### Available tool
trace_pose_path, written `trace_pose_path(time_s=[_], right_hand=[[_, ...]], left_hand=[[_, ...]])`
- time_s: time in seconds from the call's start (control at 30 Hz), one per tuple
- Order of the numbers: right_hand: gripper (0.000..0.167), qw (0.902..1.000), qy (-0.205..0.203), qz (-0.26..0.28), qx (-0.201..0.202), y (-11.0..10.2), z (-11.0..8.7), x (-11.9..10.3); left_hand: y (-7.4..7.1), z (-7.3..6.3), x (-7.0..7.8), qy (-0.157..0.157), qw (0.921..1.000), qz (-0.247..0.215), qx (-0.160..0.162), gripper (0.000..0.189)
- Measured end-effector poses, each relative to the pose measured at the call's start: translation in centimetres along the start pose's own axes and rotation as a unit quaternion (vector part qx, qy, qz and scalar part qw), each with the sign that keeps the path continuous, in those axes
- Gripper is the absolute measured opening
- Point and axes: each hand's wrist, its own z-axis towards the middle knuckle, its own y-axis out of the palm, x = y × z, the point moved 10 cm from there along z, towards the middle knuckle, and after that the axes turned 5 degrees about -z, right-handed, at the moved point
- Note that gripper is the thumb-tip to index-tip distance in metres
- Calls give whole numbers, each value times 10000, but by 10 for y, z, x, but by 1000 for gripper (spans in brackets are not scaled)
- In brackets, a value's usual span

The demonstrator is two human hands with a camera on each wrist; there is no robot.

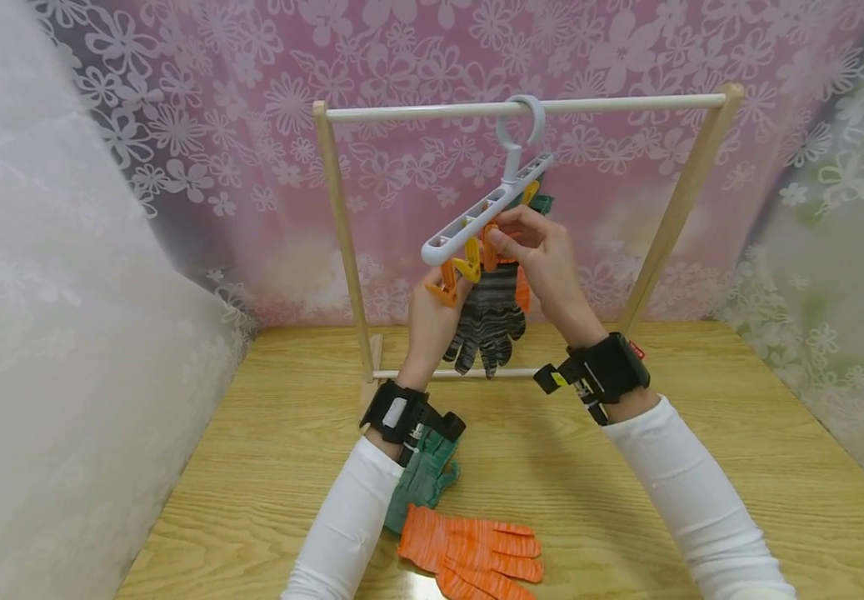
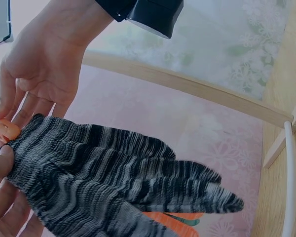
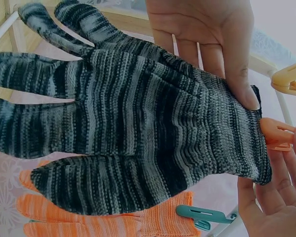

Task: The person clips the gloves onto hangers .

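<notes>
A black-and-grey striped knit glove [image 1: 487, 312] hangs fingers-down beneath a light grey clip hanger [image 1: 469, 223]. My left hand [image 1: 429, 327] holds its cuff, with the thumb lying on the knit in the right wrist view. My right hand [image 1: 551, 271] pinches an orange clip [image 3: 276, 131] at the cuff's edge; whether the clip bites the knit I cannot tell. Toward the hanger's near end are a yellow clip [image 1: 469, 262] and another orange clip [image 1: 443, 286]. Behind the striped glove hangs an orange glove [image 3: 89, 224], with a green clip [image 3: 202, 214] at its cuff.
The hanger's ring hooks over the white bar [image 1: 626, 104] of a wooden-sided rack [image 1: 679, 212]. On the wood-grain table [image 1: 701, 483] lie a green glove [image 1: 427, 475], partly under my left forearm, and an orange glove [image 1: 476, 546]. Flowered curtains [image 1: 402, 50] surround the table.
</notes>
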Motion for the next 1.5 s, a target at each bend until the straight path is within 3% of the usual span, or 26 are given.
trace_pose_path(time_s=[0.5, 0.7, 0.97, 1.23, 1.37, 1.5], right_hand=[[13, 9999, -45, 109, -8, -1, 1, 0], [28, 9997, -67, 136, -172, 2, -2, 2], [44, 9991, 298, 217, -229, 0, -8, 14], [44, 9990, 66, 408, -180, -3, -13, 13], [45, 9994, -155, 309, -79, -6, -18, 11], [42, 9972, -529, 272, 457, -16, -28, 3]], left_hand=[[-3, 6, 9, 115, 9963, -565, 642, 13], [-4, 6, 11, 245, 9953, -551, 759, 9], [2, 4, 9, 257, 9976, -445, 454, 11], [10, -2, 0, 181, 9998, -16, 58, 14], [15, -8, -3, 355, 9985, -362, -191, 16], [19, -14, -10, 309, 9957, -787, -391, 19]])
